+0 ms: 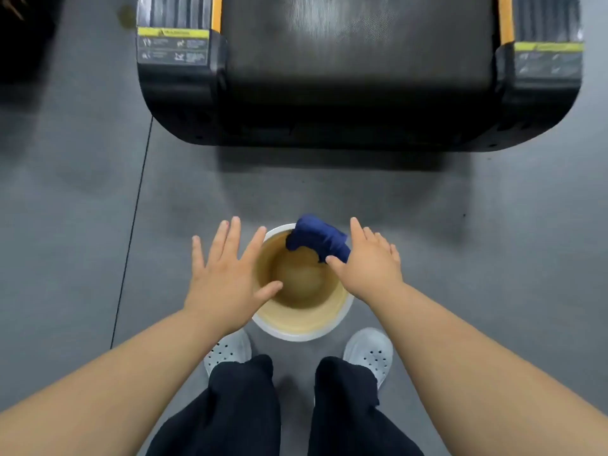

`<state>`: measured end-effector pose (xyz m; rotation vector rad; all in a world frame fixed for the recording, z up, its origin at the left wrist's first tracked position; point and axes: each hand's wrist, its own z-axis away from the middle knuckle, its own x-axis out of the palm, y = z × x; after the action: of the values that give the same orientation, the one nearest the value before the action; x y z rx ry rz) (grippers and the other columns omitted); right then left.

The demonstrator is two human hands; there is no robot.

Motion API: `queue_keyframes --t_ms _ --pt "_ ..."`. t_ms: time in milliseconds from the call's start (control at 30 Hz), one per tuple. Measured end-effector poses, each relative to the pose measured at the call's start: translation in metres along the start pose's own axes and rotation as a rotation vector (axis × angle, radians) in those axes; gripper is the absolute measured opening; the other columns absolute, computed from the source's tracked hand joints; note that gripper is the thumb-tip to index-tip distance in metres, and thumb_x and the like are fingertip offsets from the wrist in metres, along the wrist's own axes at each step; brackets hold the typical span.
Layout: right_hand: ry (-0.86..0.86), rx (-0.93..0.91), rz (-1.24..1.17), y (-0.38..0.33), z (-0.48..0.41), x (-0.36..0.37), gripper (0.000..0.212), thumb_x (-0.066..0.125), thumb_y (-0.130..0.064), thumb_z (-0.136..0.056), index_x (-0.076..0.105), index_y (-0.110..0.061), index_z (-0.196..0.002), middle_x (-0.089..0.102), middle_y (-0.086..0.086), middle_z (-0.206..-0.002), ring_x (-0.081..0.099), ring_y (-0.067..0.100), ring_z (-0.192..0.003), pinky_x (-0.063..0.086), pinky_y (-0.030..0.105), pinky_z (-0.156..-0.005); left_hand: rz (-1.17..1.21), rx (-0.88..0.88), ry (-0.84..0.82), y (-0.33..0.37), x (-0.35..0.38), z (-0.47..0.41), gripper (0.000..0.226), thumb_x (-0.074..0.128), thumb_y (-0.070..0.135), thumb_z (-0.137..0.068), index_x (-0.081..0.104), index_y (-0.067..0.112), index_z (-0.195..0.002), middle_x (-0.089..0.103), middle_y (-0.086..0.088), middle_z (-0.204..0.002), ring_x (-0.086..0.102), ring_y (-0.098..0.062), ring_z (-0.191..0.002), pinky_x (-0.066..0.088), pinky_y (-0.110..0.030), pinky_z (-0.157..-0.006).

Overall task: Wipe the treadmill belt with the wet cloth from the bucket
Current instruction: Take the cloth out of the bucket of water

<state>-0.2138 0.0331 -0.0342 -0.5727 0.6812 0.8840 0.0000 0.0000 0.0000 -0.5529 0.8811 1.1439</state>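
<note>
The left hand's fingers (pixel 234 233) are straight and spread wide, holding nothing; the left hand (pixel 227 274) hovers over the left rim of the bucket (pixel 296 335). The right hand's fingers (pixel 357 230) lie straight and close together along the right side of the blue cloth (pixel 317 236), the thumb tip touching its near edge; the right hand (pixel 371 268) does not visibly close around it. The cloth is bunched over the bucket's far right rim. The white bucket holds tan liquid and stands on the grey floor (pixel 82 225), just beyond two white shoes (pixel 371 352). Further off lies the treadmill belt (pixel 358 44).
</note>
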Motion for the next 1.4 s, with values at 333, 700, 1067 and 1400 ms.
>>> queue_keyframes --t_ms 333,700,1067,1400 --pt "0.035 0.158 -0.35 0.001 -0.064 0.038 0.033 0.047 -0.001 -0.083 0.058 -0.02 -0.108 0.056 0.007 -0.11 0.058 0.03 -0.09 0.046 0.029 -0.063 0.009 0.113 -0.094 0.003 0.049 -0.044 0.085 0.041 0.067 -0.086 -0.007 0.036 -0.149 -0.018 -0.006 -0.157 -0.016 -0.021 -0.145 -0.005 -0.046 -0.117" --pt "-0.013 0.167 -0.523 0.009 -0.048 0.017 0.006 0.057 -0.01 -0.074 0.062 -0.013 -0.076 0.061 0.003 -0.063 0.054 0.018 -0.05 0.036 0.018 -0.039 0.152 0.081 -0.147 0.013 0.02 -0.05 0.09 0.057 0.059 -0.083 0.001 0.036 -0.149 -0.01 -0.004 -0.159 -0.006 -0.02 -0.146 0.001 -0.041 -0.118" --pt "-0.325 0.143 -1.401 -0.041 0.039 -0.173 0.027 0.042 0.003 -0.081 0.042 -0.015 -0.061 0.045 0.004 -0.061 0.043 0.018 -0.056 0.035 0.025 -0.051 1.21 -0.15 -0.32 0.037 -0.174 -0.014 0.069 0.074 0.016 -0.079 0.04 0.024 -0.139 0.055 0.008 -0.129 0.051 -0.005 -0.108 0.037 -0.025 -0.091" --pt "-0.309 -0.273 -1.416 -0.096 0.169 -0.429 0.045 0.05 0.003 -0.055 0.057 -0.011 -0.097 0.059 0.009 -0.079 0.057 0.02 -0.069 0.042 0.027 -0.058 1.301 0.188 -0.187 0.033 -0.446 0.053 0.098 0.079 0.017 -0.075 0.016 0.025 -0.15 0.061 0.016 -0.114 0.056 -0.007 -0.109 0.037 -0.029 -0.101"
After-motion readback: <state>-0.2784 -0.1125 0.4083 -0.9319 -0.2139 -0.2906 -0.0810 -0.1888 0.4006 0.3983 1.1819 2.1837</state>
